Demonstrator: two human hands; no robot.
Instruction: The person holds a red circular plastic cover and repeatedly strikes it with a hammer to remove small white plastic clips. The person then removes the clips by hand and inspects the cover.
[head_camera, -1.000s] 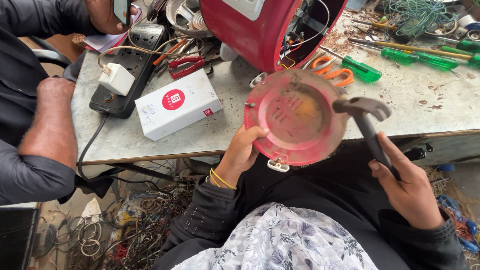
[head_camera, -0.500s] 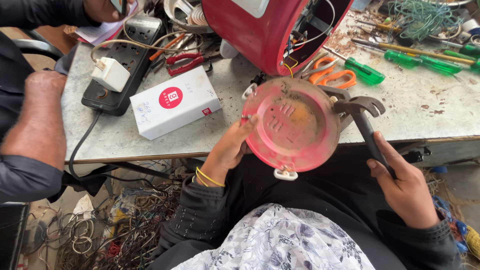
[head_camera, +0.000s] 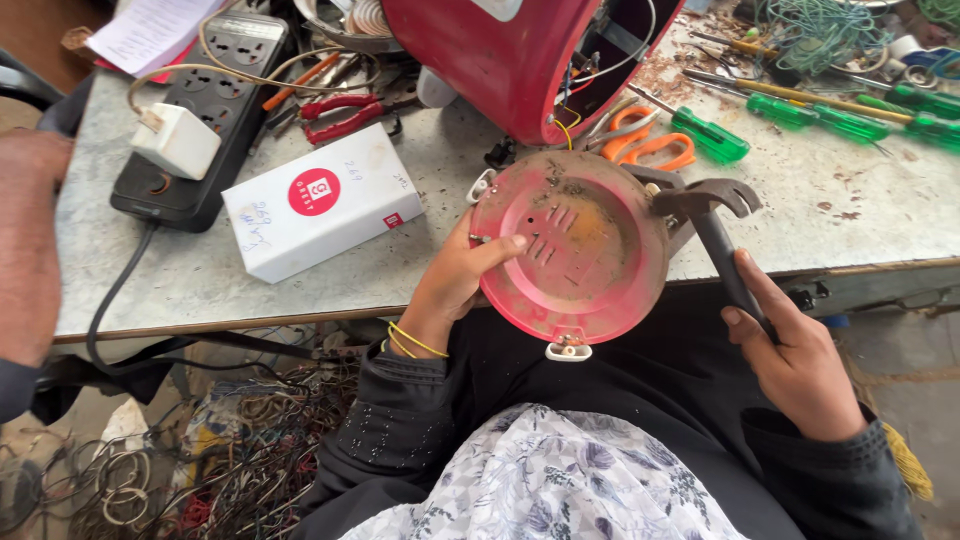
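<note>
Left hand (head_camera: 455, 285) is gripping the stiff, light-looking red round plate (head_camera: 570, 250) by its rim mid-frame, right hand (head_camera: 795, 360) is closing round the hammer (head_camera: 715, 225) handle.

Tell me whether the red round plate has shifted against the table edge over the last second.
Yes. The red round plate has come up toward the table edge and tilted, its rim now lying nearer the orange scissors; the left hand holds it.
</note>
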